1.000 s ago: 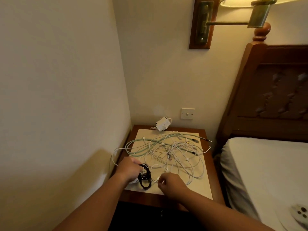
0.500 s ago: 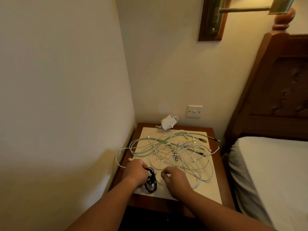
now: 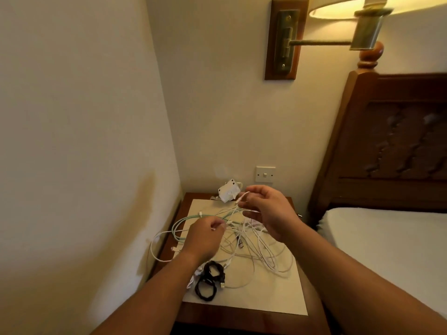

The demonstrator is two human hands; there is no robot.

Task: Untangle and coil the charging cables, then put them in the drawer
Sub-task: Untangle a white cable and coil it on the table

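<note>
Left hand point(image 3: 205, 238) and right hand point(image 3: 268, 209) have risen from the black coil point(image 3: 209, 280), each pinching white cable point(image 3: 242, 196).

Left hand point(image 3: 205, 235) low, right hand point(image 3: 268, 209) held higher, forearms extended, each pinching white cable point(image 3: 242, 196) in curled fingers

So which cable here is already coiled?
The black cable, wound into small loops at the front of the wooden nightstand; the white cables and pale green cable lie tangled.
</note>
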